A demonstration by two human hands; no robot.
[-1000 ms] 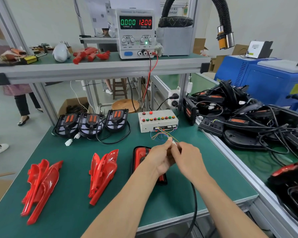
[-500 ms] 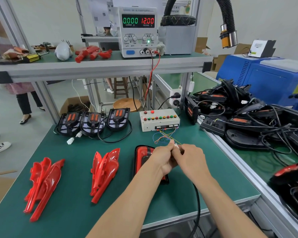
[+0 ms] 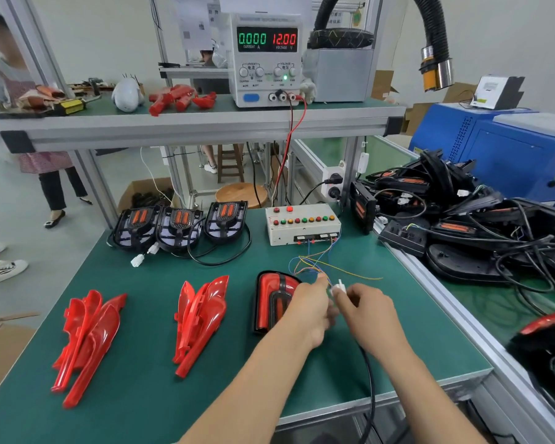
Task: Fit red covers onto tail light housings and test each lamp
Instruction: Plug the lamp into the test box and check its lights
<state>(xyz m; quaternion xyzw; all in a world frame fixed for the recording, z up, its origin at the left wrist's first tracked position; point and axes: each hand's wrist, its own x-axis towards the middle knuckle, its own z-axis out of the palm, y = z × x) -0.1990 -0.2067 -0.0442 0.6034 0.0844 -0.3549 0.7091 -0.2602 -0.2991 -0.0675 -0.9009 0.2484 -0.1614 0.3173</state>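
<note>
Tail light, red cover already on, lies on the green mat just at nine o'clock of the hands. Left hand pinches the coloured tester leads; right hand grips the lamp's white plug — the two ends look just apart. Judging by this, the testing step is in hand: next calls for lining up and mating the connectors. Further, at twelve o'clock, the switch box; beyond it the power supply shows zero current.
</note>
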